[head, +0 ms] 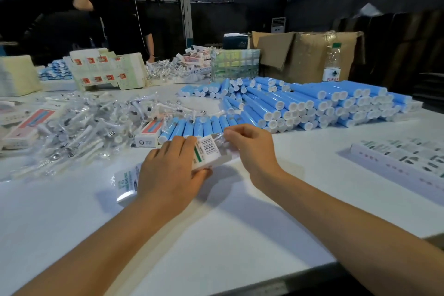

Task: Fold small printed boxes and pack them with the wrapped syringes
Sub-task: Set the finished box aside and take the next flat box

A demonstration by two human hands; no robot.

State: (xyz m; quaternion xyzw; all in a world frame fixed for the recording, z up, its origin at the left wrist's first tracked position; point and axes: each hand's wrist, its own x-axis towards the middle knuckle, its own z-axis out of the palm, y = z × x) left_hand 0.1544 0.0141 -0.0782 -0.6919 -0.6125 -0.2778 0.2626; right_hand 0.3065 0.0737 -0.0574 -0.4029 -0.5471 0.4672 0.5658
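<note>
Both my hands work on the white surface [216,235]: left hand [168,175] grasps the printed box [207,151], right hand [252,149] pinches a wrapped syringe [222,138] at its opening.

Single head view, wide-angle. Looks forward and down from wearer's head onto white table [240,235], close to both hands: left hand [168,175], right hand [252,149] near frame centre. Forearms enter from near edge. Far side takes in second person [120,21] and dark workshop behind. No second view.
</note>
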